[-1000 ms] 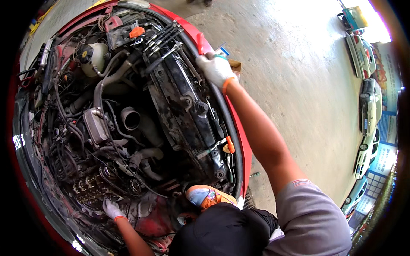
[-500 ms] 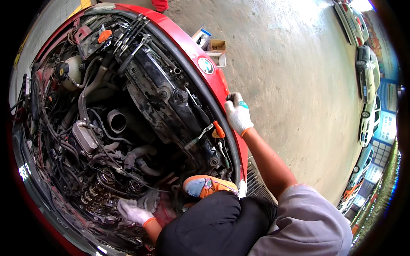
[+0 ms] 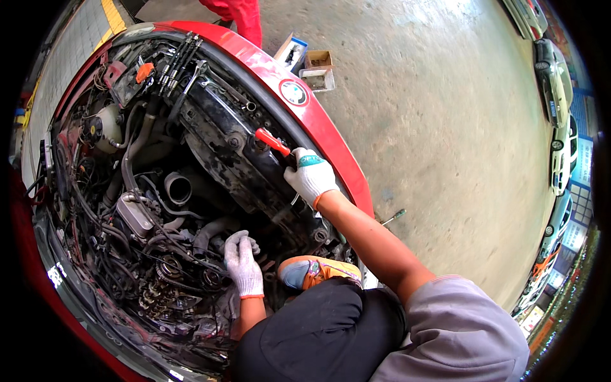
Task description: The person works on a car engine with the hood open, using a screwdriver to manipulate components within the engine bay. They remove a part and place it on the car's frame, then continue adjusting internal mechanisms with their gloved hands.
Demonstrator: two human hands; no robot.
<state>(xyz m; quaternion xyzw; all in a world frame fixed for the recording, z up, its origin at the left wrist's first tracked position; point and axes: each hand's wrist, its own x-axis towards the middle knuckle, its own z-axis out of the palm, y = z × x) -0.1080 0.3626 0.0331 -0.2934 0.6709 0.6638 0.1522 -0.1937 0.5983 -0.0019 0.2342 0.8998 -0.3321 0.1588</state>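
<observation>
My right hand (image 3: 309,175), in a white glove, is closed on a red-handled tool (image 3: 272,141) over the radiator area (image 3: 210,137) behind the red front bumper (image 3: 337,156). The tool's tip is hidden. My left hand (image 3: 244,267), gloved too, is lower in the engine bay, fingers loosely bent and apart beside dark hoses (image 3: 207,237), with nothing visible in it. My orange and blue shoe (image 3: 318,270) rests in the bay beside it. Several metal tools (image 3: 178,63) lie along the front crossmember, near an orange object (image 3: 145,72).
A white reservoir (image 3: 108,127) and exposed engine parts (image 3: 165,293) fill the left side. A person in red trousers (image 3: 245,22) stands beyond the bumper, near boxes (image 3: 318,59). A screwdriver (image 3: 394,215) lies on the floor. Parked cars (image 3: 560,159) line the far right.
My right hand has moved from outside the bumper back over the bay with the red-handled tool. My left hand has risen toward the hoses. More of the other person shows.
</observation>
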